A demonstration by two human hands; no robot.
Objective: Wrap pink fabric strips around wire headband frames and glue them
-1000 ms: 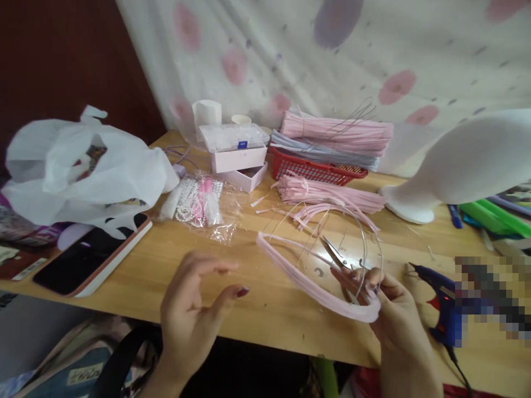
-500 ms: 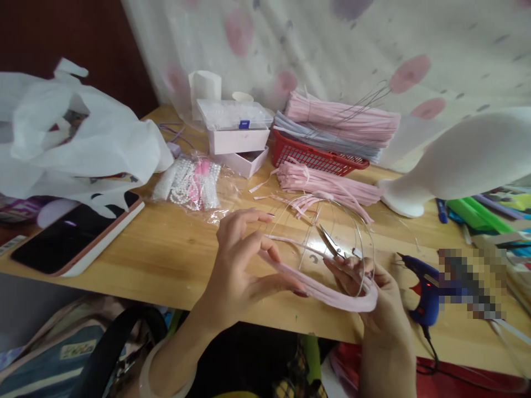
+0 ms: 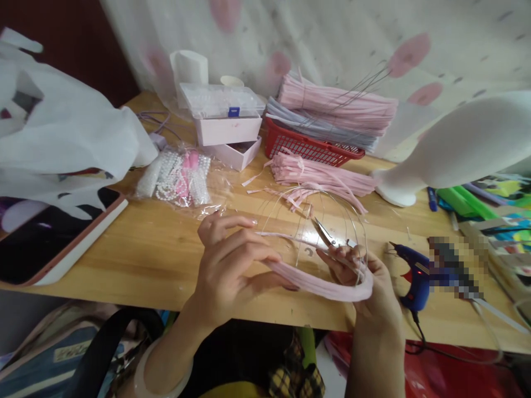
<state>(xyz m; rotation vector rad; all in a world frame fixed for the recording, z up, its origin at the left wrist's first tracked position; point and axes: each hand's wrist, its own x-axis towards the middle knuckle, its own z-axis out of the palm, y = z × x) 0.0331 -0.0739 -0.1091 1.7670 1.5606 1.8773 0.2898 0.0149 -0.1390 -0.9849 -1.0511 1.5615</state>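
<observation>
Above the table I hold a round wire frame [image 3: 366,232] whose near side carries a pale pink fuzzy band [image 3: 319,284]. My left hand [image 3: 232,265] pinches the band's left part between thumb and fingers. The right hand [image 3: 365,271] is closed around the band and wires at the right end. Thin wires arch from the frame over the tabletop. Behind it lie small scissors [image 3: 325,232], blades pointing away. A bundle of pink pipe cleaners [image 3: 323,176] lies beyond them.
A blue glue gun [image 3: 417,282] with a lit red light lies to the right. A red basket [image 3: 298,149] holds more pipe cleaners. A white stand [image 3: 456,149], bagged pearl beads [image 3: 182,179], stacked boxes [image 3: 228,130], a phone [image 3: 53,237] and a white plastic bag [image 3: 66,121] surround the work.
The view has shifted slightly, so most things sit further left and higher. My left fingers have come closer together on the pink band. My right hand keeps its hold.
</observation>
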